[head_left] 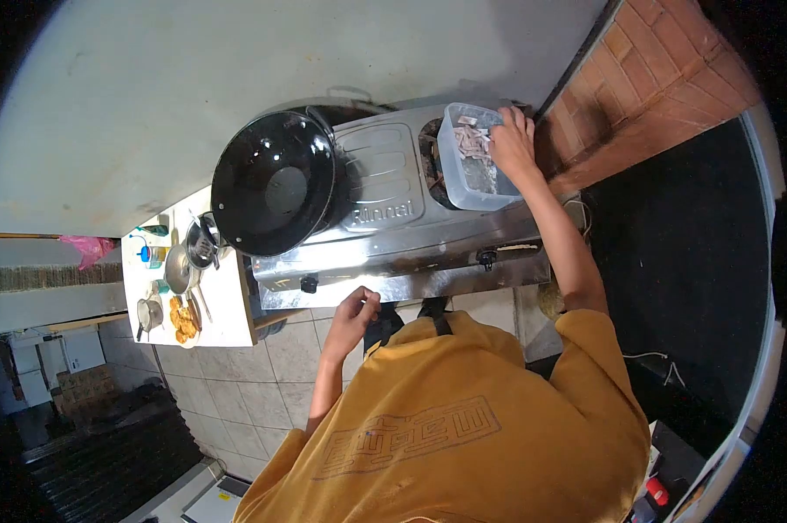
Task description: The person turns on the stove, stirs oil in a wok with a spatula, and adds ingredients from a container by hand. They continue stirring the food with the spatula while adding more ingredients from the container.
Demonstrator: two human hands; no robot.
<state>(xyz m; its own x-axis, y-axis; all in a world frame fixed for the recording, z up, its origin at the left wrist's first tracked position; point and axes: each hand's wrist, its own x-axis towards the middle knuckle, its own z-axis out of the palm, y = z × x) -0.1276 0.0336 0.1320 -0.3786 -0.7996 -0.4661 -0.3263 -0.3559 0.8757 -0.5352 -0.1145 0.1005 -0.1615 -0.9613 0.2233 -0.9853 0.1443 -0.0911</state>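
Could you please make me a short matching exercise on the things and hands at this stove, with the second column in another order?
Column one
1. Wok
2. Plastic container
3. Left hand
4. Right hand

Column two
A. At the rim of a see-through vessel
B. Translucent, with pale pieces inside
C. Near the front edge of the stove, below the lettering in the picture
D. Black and round, with a shiny inside

Right pairs: 1-D, 2-B, 3-C, 4-A.
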